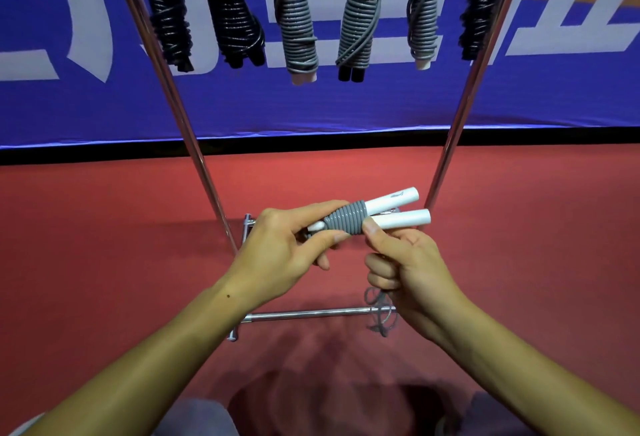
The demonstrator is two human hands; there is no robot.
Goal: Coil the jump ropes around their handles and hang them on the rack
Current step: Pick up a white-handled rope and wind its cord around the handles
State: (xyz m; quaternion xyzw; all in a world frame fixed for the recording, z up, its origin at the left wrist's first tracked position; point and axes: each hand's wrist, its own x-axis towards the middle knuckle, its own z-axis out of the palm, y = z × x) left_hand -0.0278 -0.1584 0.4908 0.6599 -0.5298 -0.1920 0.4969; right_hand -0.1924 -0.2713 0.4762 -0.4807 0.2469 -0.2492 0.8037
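Two bare forearms reach forward from the bottom of the view, and between them the left hand (pixel 287 248) curls its fingers and thumb around the near end of a pair of white handles (pixel 398 212), held side by side above the red floor (pixel 104 245). The handles' long axis runs from the left hand up and to the right, their free ends pointing toward the right pole of the rack (pixel 460 117). A grey rope (pixel 346 221) is wound in tight turns around the middle of the pair. The right hand (pixel 412 262) sits just below the handles, thumb pressed at the edge of the coil, its other fingers closed on the loose tail (pixel 381 311), which hangs in curls toward the rack's base bar. The right hand is likely nearer for the next turn, over the bare white ends. Overhead, six wound bundles (pixel 298 27) already hang from the rack, black and grey.
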